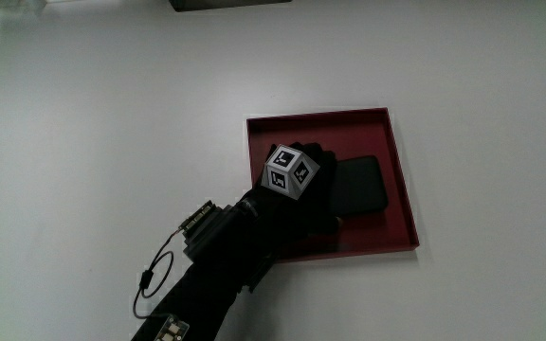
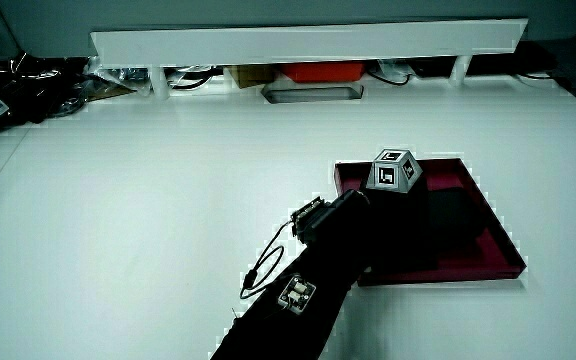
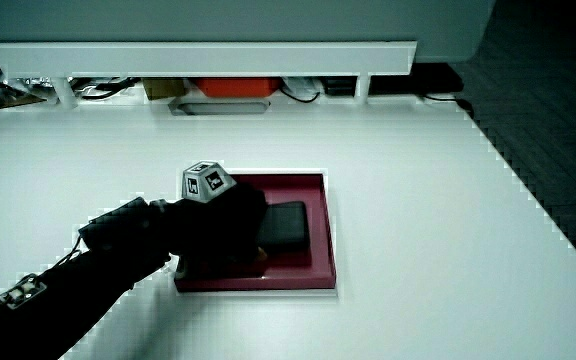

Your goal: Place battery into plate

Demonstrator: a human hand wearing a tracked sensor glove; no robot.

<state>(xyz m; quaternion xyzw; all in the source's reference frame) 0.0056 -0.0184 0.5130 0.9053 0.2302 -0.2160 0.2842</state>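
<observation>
A dark red square plate [image 1: 320, 117] lies on the white table. A flat black battery [image 1: 360, 185] rests inside it, on the plate's floor. The gloved hand [image 1: 316, 197] is over the plate, right beside the battery and touching its near edge, with the patterned cube [image 1: 289, 170] on its back. The forearm crosses the plate's corner nearest the person. In both side views the hand [image 2: 398, 215] [image 3: 223, 220] hides part of the battery [image 2: 451, 212] [image 3: 288, 222] and of the plate [image 2: 498, 235] [image 3: 323, 235].
A low white partition [image 2: 308, 42] [image 3: 198, 55] runs along the table's edge farthest from the person, with cables and a red object [image 2: 323, 72] under it. A thin cable loop [image 1: 154, 275] hangs off the forearm.
</observation>
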